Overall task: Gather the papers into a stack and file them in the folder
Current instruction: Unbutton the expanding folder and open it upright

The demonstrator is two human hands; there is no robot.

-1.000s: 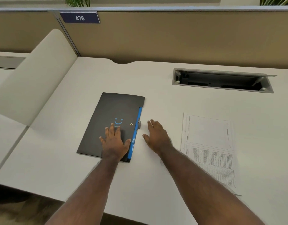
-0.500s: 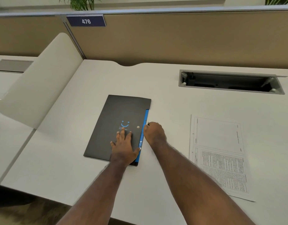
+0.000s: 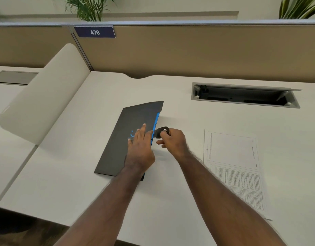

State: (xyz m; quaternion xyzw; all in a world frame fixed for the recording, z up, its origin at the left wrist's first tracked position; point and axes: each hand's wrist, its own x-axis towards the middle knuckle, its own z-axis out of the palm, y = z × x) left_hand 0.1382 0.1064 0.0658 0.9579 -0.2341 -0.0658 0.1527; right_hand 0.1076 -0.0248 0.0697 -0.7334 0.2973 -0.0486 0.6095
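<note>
A dark grey folder (image 3: pixel 124 139) with a blue inner edge and a blue smile mark lies closed on the white desk (image 3: pixel 68 174). My left hand (image 3: pixel 141 148) presses flat on its cover near the right edge, fingers spread. My right hand (image 3: pixel 172 142) pinches the folder's small snap tab (image 3: pixel 161 132), which sticks out from the right edge with its metal stud showing. A stack of printed papers (image 3: pixel 236 167) lies flat on the desk to the right of my right forearm, untouched.
An open cable tray slot (image 3: pixel 245 95) is sunk into the desk at the back right. A beige partition (image 3: pixel 188 50) with a "476" sign (image 3: pixel 94 32) runs along the back. A curved cream side divider (image 3: pixel 41 96) stands at the left.
My right hand has gone from flat on the desk to the folder's edge and pulled the snap tab out. My left hand has stayed on the cover. The view has shifted.
</note>
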